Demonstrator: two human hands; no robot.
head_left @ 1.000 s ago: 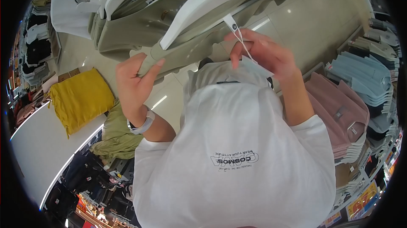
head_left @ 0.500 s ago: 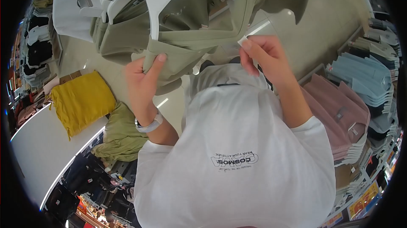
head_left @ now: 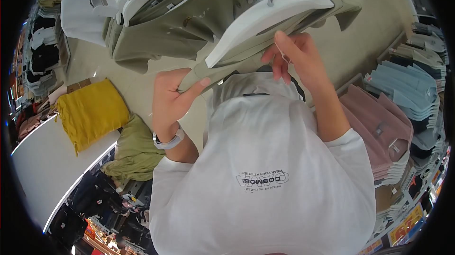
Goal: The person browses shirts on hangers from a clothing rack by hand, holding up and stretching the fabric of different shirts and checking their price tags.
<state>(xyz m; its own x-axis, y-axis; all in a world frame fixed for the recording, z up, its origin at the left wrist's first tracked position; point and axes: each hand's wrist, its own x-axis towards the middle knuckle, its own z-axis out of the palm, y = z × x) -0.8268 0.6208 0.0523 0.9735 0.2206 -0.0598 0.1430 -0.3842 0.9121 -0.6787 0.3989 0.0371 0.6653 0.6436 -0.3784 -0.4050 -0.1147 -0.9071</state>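
My left hand (head_left: 173, 97) grips one end of an olive-green shirt (head_left: 258, 41) between thumb and fingers. The shirt hangs on a white hanger (head_left: 265, 15) whose metal hook points up and away from me. Near the shirt's middle, my right hand (head_left: 301, 58) is closed in a loose pinch, with a thin white string (head_left: 284, 56) showing at its fingers. Whether anything hangs from that string is hidden. Beyond my left hand, more olive-green shirts (head_left: 175, 32) hang on white hangers with metal hooks.
A folded mustard-yellow garment (head_left: 95, 113) lies on a white curved counter (head_left: 47, 160) at left, beside a crumpled light-green garment (head_left: 135, 148). Pink shirts (head_left: 374, 122) and light-blue shirts (head_left: 403, 84) fill the right side. Pale floor (head_left: 369, 41) shows beyond my hands.
The hanger and its shirt have swung right and turned, so the hanger now lies slantwise above my hands. My left hand has shifted slightly right and down. The white piece at my right fingertips is out of sight.
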